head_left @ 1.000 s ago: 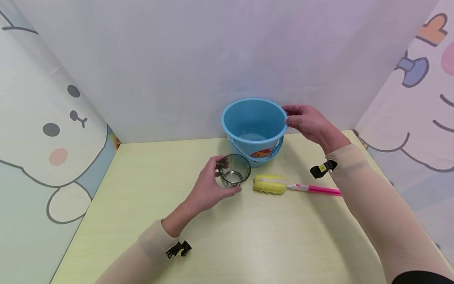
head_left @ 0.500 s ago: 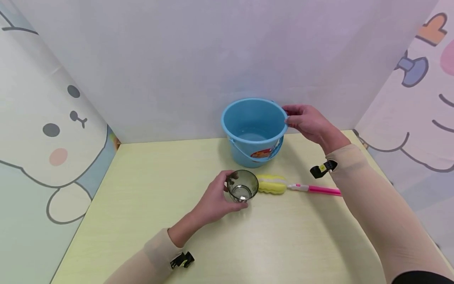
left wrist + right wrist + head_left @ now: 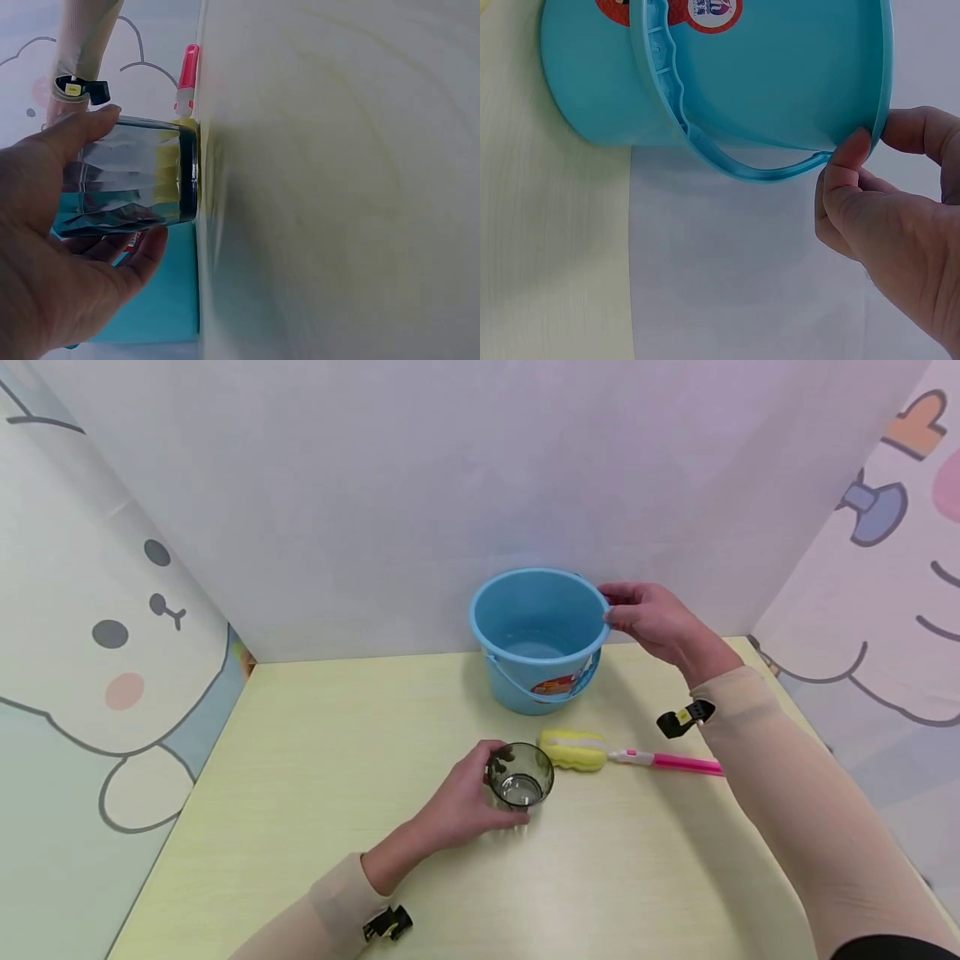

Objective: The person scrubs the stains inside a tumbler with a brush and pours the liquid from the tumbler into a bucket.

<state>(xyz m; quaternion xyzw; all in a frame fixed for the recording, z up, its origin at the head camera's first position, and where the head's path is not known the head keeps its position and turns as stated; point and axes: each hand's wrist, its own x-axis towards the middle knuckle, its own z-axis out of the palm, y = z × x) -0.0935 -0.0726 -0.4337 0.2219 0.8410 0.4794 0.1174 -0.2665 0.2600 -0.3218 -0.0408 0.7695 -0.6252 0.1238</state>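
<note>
My left hand (image 3: pixel 465 802) grips a smoky, clear glass cup (image 3: pixel 521 787) from its left side, thumb on the near side and fingers behind. In the left wrist view, the upright cup (image 3: pixel 139 176) has its thick base at or just above the tabletop; I cannot tell whether it touches. With my right hand (image 3: pixel 656 618) I pinch the right rim of a light-blue bucket (image 3: pixel 525 685). The right wrist view has the bucket (image 3: pixel 780 67) with its handle hanging down and the right hand (image 3: pixel 900 202) at the rim, fingers outside.
Right of the cup lies a brush with a yellow sponge head (image 3: pixel 573 750) and a pink-and-white handle (image 3: pixel 686 764), its end hidden by the right forearm. A pale yellow table (image 3: pixel 337 718) meets a white backdrop (image 3: pixel 337 527). Cartoon-printed panels (image 3: pixel 90 610) stand at both sides.
The left hand has carried the glass cup from in front of the bucket toward the person and slightly right, lower toward the table. The right hand and bucket have stayed put.
</note>
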